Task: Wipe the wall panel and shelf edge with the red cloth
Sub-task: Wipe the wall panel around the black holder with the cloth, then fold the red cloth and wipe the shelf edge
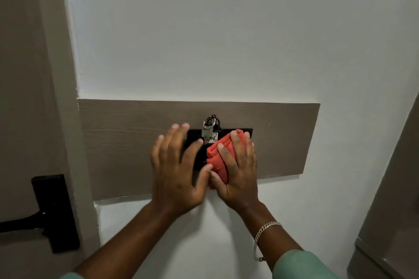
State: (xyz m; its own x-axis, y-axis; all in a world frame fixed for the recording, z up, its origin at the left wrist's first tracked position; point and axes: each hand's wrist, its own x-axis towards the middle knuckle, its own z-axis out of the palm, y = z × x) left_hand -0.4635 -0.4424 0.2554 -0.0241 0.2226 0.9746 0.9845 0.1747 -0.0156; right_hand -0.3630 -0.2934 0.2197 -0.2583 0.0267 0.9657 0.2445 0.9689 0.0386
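Mid-wipe on the wood wall panel (127,142): right hand (235,165) grasping the bunched red cloth (215,154), pressed over the black plate (192,136) under the hanging key (209,132). Left hand (176,170) released, flat beside it. Next, probably sweeping sideways, clear of the key.

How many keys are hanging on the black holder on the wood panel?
1 visible: a silver key on a ring, hanging at the top centre of the black holder, between the left hand and the red cloth. The hands may hide others.
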